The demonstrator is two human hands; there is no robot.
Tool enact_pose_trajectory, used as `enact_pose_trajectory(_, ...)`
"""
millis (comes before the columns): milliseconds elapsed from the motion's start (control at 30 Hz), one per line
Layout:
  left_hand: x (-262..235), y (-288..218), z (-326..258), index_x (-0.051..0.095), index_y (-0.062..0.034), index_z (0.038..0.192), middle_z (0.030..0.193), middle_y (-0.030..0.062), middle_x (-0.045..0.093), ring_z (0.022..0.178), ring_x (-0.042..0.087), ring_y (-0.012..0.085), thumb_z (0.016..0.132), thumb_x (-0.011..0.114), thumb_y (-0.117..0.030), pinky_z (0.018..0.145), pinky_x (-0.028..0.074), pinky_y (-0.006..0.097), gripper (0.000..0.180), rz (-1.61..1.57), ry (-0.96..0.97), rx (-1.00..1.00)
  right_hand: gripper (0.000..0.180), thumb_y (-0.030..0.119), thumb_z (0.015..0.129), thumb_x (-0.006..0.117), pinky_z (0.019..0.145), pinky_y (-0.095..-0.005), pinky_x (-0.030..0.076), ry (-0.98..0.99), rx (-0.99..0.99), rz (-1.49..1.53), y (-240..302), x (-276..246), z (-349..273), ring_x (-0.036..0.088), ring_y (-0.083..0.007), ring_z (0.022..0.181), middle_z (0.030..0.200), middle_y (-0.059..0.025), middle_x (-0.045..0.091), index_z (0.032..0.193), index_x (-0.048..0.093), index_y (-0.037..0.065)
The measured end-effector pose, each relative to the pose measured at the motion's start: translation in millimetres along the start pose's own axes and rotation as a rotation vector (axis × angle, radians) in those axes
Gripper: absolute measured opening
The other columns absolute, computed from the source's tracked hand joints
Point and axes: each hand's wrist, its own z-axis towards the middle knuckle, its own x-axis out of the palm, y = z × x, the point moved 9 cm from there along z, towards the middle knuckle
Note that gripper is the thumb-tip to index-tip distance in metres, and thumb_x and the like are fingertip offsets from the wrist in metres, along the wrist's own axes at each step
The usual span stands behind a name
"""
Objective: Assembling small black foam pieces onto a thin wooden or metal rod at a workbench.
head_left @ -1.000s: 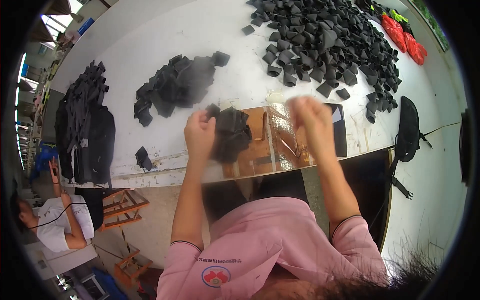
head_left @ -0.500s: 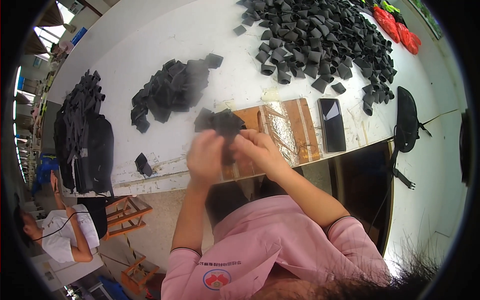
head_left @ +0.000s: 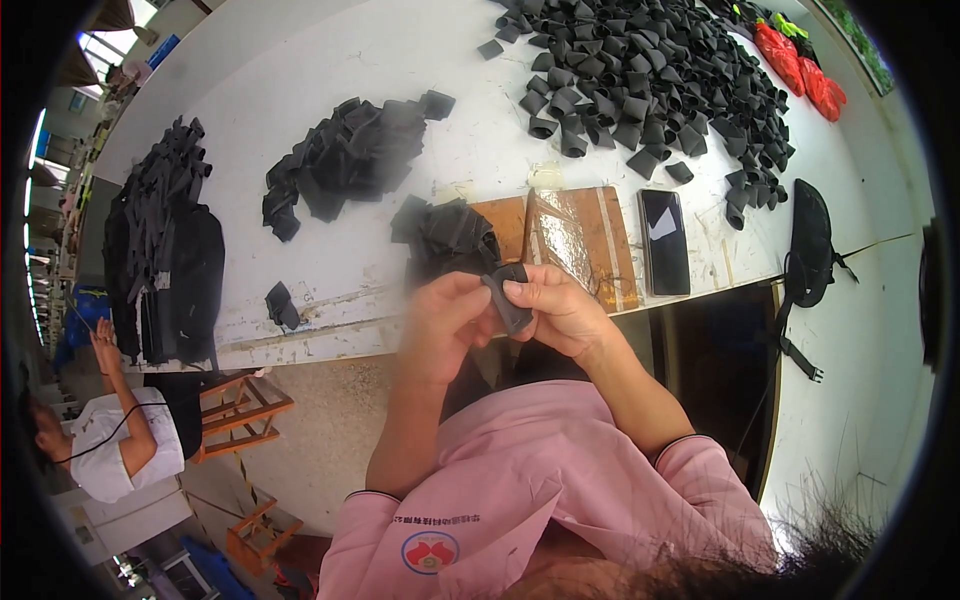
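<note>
Between my two hands is a small black fabric piece (head_left: 512,308), folded into a loop. My right hand (head_left: 562,308) pinches it with the thumb on top. My left hand (head_left: 448,318) has its fingers closed at the left edge of the same piece, slightly blurred. Just beyond my hands a small heap of black fabric pieces (head_left: 446,232) lies partly on a brown wooden board (head_left: 590,240) with shiny clear tape across it. A larger black pile (head_left: 345,160) sits farther off to the left, and one lone black piece (head_left: 282,306) lies near the table's front edge.
A broad heap of black fabric loops (head_left: 650,80) covers the far right of the white table (head_left: 250,110). A phone (head_left: 664,240) lies beside the board, a black pouch with straps (head_left: 808,240) farther right. Black strips (head_left: 165,250) are stacked at left. Another person (head_left: 120,440) sits beyond, at lower left.
My hands have drawn back from the small heap toward me and slightly right, and the looped fabric piece now shows between them. The other person's arm has moved.
</note>
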Motion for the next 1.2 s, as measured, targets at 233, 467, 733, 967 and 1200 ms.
enact_pose_trajectory(233,-7.0,-3.6,-1.1,0.06,-0.0003,0.082,0.066,0.0032,0.059,0.054,0.051,0.0077,0.077,0.063,-0.011,0.046,0.039,0.02,0.012,0.204,-0.188,0.102,0.019,0.011,0.076,0.064,0.053,-0.0271,0.043,-0.676,-0.813,-1.393,66.4,10.5,-47.5,0.054,-0.0145,0.06,0.074,-0.0079,0.053,0.088,0.056,-0.001)
enact_pose_trajectory(467,21.8,-29.3,-12.3,0.061,-0.0035,0.081,0.066,0.0022,0.06,0.054,0.055,0.0077,0.076,0.064,-0.008,0.042,0.039,0.02,0.007,0.671,-0.333,0.56,0.013,0.005,0.071,0.064,0.053,-0.029,0.043,-0.431,-1.08,-1.455,72.3,42.5,-61.0,0.052,-0.0202,0.06,0.072,-0.0086,0.052,0.081,0.058,0.0)
enact_pose_trajectory(733,34.5,-16.9,2.7,0.052,0.0024,0.091,0.073,0.0042,0.054,0.039,0.034,0.003,0.075,0.055,0.006,0.036,0.027,0.018,0.016,-0.202,-0.096,0.183,0.004,0.005,0.074,0.059,0.05,-0.0277,0.042,-0.551,-0.729,-0.992,75.8,-2.2,-45.0,0.051,-0.0173,0.06,0.069,-0.0034,0.05,0.076,0.058,0.001)
enact_pose_trajectory(967,45.4,-51.9,-4.5,0.051,0.0031,0.088,0.079,0.006,0.054,0.042,0.039,0.0033,0.075,0.051,0.008,0.036,0.029,0.018,0.013,0.535,-0.222,0.789,0.015,0.018,0.081,0.06,0.043,-0.0177,0.026,-0.131,-0.121,0.211,36.4,2.3,-19.9,0.033,-0.0029,0.052,0.058,0.0072,0.037,0.076,0.052,0.006)
enact_pose_trajectory(1200,84.2,-56.9,18.8,0.051,-0.0017,0.099,0.065,0.0003,0.048,0.037,0.029,0.0031,0.081,0.049,-0.002,0.035,0.023,0.018,0.018,-0.782,0.46,-0.083,0.03,0.032,0.085,0.056,0.043,-0.0165,0.024,0.013,-0.293,-0.476,119.4,60.2,-3.9,0.034,-0.002,0.051,0.059,0.0064,0.043,0.07,0.054,0.006)
